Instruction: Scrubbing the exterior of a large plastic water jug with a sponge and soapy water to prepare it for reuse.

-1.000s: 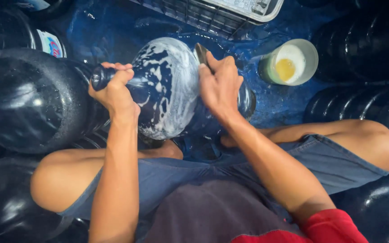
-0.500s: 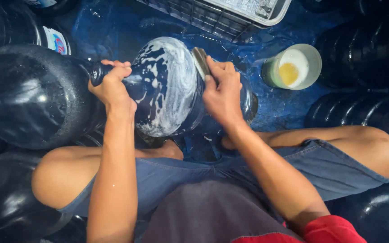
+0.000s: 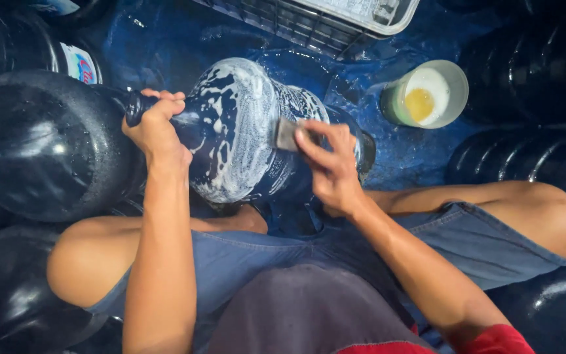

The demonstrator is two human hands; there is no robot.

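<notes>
A large dark blue water jug (image 3: 244, 131) lies on its side in front of my knees, streaked with white soap foam. My left hand (image 3: 155, 128) is closed around its neck at the left end. My right hand (image 3: 329, 164) presses a small grey scrubbing pad (image 3: 287, 134) against the jug's soapy side, near the middle of the body. The far end of the jug is partly hidden behind my right hand.
A pale green cup (image 3: 427, 95) with white foam and a yellow sponge stands at the right on the wet blue tarp (image 3: 165, 46). A grey plastic crate (image 3: 322, 19) is at the top. Several other dark water jugs (image 3: 40, 144) crowd both sides.
My right hand has slid the scrubbing pad down and nearer along the jug's side. The left hand keeps its grip on the neck, and the jug has turned slightly.
</notes>
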